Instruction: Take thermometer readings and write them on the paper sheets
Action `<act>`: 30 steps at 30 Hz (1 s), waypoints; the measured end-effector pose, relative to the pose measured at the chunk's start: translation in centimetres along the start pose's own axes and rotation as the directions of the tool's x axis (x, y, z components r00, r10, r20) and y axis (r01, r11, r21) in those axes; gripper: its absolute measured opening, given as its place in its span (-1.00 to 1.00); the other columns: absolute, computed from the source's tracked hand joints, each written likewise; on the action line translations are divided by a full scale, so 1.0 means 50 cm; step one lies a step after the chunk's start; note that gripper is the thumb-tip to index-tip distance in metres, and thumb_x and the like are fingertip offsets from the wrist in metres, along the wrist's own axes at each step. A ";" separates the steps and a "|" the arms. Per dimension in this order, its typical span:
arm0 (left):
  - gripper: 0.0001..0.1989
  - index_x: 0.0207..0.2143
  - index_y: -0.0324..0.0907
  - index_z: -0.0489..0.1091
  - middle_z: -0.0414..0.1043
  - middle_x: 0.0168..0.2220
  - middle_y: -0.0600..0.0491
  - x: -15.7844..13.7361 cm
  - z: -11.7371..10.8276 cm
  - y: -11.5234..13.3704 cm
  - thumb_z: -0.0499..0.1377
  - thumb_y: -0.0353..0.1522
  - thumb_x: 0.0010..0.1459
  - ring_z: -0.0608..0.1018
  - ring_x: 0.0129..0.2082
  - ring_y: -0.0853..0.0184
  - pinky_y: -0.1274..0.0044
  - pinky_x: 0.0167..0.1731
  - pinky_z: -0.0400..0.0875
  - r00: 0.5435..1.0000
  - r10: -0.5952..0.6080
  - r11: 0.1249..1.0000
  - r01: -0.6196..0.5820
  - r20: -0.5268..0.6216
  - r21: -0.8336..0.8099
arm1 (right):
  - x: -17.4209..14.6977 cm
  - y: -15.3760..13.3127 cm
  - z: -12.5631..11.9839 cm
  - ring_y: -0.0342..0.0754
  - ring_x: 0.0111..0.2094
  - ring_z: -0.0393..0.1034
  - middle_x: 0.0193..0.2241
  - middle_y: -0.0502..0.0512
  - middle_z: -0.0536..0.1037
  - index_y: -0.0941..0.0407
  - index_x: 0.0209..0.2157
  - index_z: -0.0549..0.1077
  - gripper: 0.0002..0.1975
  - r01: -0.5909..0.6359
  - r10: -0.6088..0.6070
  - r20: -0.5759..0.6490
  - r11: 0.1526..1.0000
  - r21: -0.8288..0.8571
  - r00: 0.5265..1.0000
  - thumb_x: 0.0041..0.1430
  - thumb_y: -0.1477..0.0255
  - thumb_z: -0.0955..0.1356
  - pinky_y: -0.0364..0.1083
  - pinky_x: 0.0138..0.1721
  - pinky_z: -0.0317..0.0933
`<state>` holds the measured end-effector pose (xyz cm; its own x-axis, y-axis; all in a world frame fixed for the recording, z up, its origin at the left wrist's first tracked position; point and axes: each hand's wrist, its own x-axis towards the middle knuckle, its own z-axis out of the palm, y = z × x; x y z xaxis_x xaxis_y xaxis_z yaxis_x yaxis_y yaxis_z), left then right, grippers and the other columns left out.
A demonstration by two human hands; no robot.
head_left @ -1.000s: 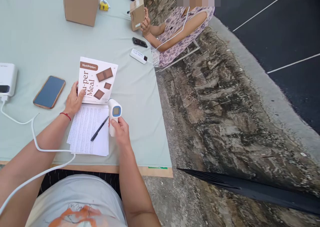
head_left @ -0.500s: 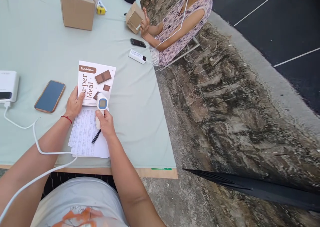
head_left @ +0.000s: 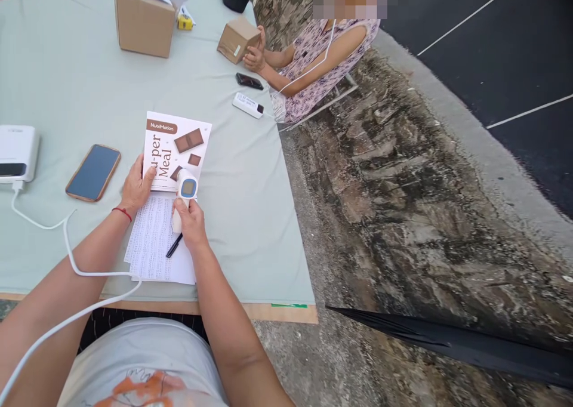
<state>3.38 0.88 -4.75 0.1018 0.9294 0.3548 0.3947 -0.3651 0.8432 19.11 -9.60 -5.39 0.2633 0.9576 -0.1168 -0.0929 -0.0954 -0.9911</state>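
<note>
Thermometer (head_left: pixel 185 191) over creased tablecloth (head_left: pixel 250 216); ground (head_left: pixel 394 216) beside perhaps rock.

Table (head_left: pixel 282 314) under pale cloth (head_left: pixel 250 216). Papers (head_left: pixel 150 240) on cloth; left of papers: phone (head_left: pixel 93 173), then power bank (head_left: pixel 18 147); far beyond papers: cardboard box (head_left: pixel 144 25).

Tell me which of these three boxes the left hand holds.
The white NutriMotion box; the larger cardboard box and the smaller cardboard box at the co-worker's hands are both brown.
</note>
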 end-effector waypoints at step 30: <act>-0.04 0.37 -0.06 0.28 0.53 0.27 -0.20 0.007 -0.010 -0.013 0.39 0.21 0.08 0.60 0.25 -0.13 0.02 0.30 0.47 0.995 -0.100 0.993 0.100 0.011 -0.066 | -0.135 -0.074 -0.122 -0.06 -0.34 0.34 -0.35 0.02 0.55 0.08 -0.23 0.60 -0.58 0.035 -0.029 -0.145 0.999 0.033 0.989 0.06 0.03 0.53 -0.05 -0.26 0.33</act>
<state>2.71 1.39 -4.96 0.0720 0.9617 0.2645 0.3417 -0.2729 0.8993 23.54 -17.36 -1.34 0.4019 0.9107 -0.0956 -0.1153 -0.0533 -0.9919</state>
